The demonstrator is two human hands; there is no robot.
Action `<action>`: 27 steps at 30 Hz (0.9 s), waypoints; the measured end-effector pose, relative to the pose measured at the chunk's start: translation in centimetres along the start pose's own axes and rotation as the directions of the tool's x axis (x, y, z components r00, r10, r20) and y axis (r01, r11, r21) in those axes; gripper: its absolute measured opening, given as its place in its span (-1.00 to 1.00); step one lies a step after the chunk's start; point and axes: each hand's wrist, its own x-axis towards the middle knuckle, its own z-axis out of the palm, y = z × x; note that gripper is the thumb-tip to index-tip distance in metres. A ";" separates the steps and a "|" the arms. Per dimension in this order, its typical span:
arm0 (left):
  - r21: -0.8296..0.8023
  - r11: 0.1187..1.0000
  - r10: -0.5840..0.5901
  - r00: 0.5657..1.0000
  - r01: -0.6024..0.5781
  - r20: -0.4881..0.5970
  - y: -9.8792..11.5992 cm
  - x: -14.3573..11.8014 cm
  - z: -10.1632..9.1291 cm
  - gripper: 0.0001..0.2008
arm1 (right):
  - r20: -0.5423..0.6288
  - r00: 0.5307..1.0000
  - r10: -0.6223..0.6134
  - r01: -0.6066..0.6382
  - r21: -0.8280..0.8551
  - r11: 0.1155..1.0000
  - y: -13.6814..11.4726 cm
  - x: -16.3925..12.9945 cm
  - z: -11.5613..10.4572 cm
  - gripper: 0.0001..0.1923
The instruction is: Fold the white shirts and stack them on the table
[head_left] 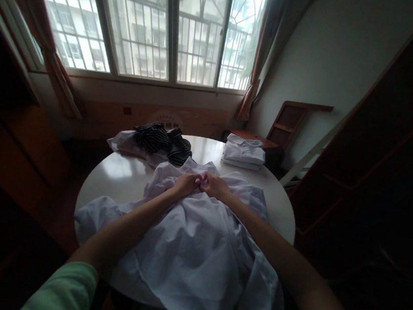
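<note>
"White rumpled thin-cloth garment (188, 252): where is it?"

"Under the 2 grips, draped across the round, glossy white desk (282, 213) and down past its near edge."

"And the step?"

"Fingering 1 small spot, I'd judge: left grip (187, 184) and right grip (217, 186) pinch its cloth, fingertips nearly meeting. Next calls for fine 2-handed control."

"Hidden?"

"Whatever sits between those fingertips; below the grips, folds blur into shadow."

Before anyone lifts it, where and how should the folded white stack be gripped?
Take the folded white stack by its bottom layer, probably from the left and right sides together: it lies flat on the table in piled layers, so support from beneath should keep them aligned.
</note>
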 end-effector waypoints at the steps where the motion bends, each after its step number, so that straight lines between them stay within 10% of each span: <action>1: -0.005 1.000 0.009 1.000 -0.009 0.000 0.0 0.0 0.0 -0.73 | 0.004 1.000 0.008 -0.008 -0.005 1.000 -0.1 0.0 0.0 -0.69; 27: -0.010 1.000 -0.002 1.000 0.002 -0.005 -0.1 0.1 0.2 -0.76 | -0.040 0.998 0.055 -0.052 0.064 0.997 0.4 0.5 0.1 -0.74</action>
